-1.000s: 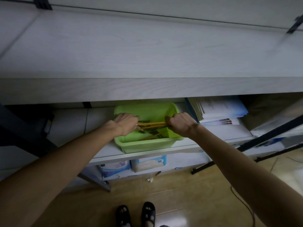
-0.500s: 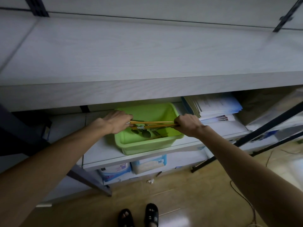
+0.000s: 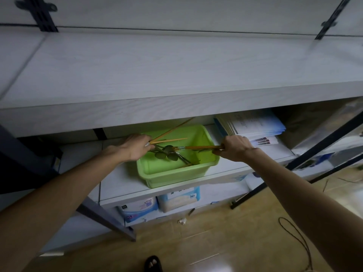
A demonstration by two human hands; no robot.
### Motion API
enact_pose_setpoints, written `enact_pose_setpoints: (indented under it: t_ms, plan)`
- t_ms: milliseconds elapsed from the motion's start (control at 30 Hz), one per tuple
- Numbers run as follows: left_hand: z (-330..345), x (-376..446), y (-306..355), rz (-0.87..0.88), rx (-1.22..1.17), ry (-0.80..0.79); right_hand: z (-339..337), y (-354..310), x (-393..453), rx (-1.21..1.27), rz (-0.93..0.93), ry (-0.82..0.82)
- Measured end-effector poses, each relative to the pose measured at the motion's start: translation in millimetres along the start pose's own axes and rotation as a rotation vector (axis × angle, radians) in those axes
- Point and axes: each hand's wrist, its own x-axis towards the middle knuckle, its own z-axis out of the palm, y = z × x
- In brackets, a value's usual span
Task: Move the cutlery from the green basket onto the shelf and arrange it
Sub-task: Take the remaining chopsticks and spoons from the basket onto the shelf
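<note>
The green basket (image 3: 177,174) stands on the lower shelf (image 3: 121,185), under the wide white upper shelf (image 3: 176,75). Over the basket's left rim, my left hand (image 3: 135,147) grips one end of a pair of wooden chopsticks (image 3: 169,135) that fan out up and to the right. At the basket's right rim my right hand (image 3: 234,148) grips the end of another bundle of wooden chopsticks (image 3: 198,147), held level across the basket. Several metal spoons (image 3: 167,153) and more cutlery lie inside the basket below.
A stack of papers and booklets (image 3: 253,126) lies on the lower shelf right of the basket. Packs of tissue (image 3: 157,203) sit beneath on the floor. Black metal frame bars (image 3: 322,144) cross at right. A cord (image 3: 294,232) lies on the wooden floor.
The hands held one chopstick bundle together; now they have pulled apart, each holding its own chopsticks. The left hand's pair has tilted up to the right. The camera has moved closer.
</note>
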Motion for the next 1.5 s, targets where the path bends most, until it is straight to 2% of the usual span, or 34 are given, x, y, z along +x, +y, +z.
enact_pose_setpoints:
  t_ms: [133,400,600,933,1033,1167,1367,1500]
  plan:
    - [-8.1,-1.3,11.6,-0.058,0.031,-0.019,2.2,0.9,-3.1,0.071,0.016,-0.029]
    - [-7.3,-11.1,26.1,-0.190,-0.082,-0.078,3.4,2.6,-9.4,0.129,0.024,-0.054]
    - [-6.0,-18.9,31.9,-0.254,-0.130,-0.040,1.7,1.4,-9.3,0.244,0.071,-0.057]
    - [-6.8,-31.2,56.1,-0.413,-0.273,0.281,12.9,4.5,-29.6,0.430,0.126,-0.062]
    - [-1.0,-34.4,62.0,-0.397,-0.344,0.298,14.7,9.9,-36.9,0.516,0.146,-0.060]
    - [5.3,-39.5,83.6,-0.325,-0.480,0.234,18.3,26.2,-53.4,0.629,0.087,-0.047]
    - [8.1,-64.9,168.3,-0.134,-0.608,0.130,17.3,82.7,-102.9,0.769,0.006,0.028]
    - [14.0,-72.4,236.3,-0.014,-0.685,0.133,31.1,142.4,-160.0,0.862,-0.020,0.137]
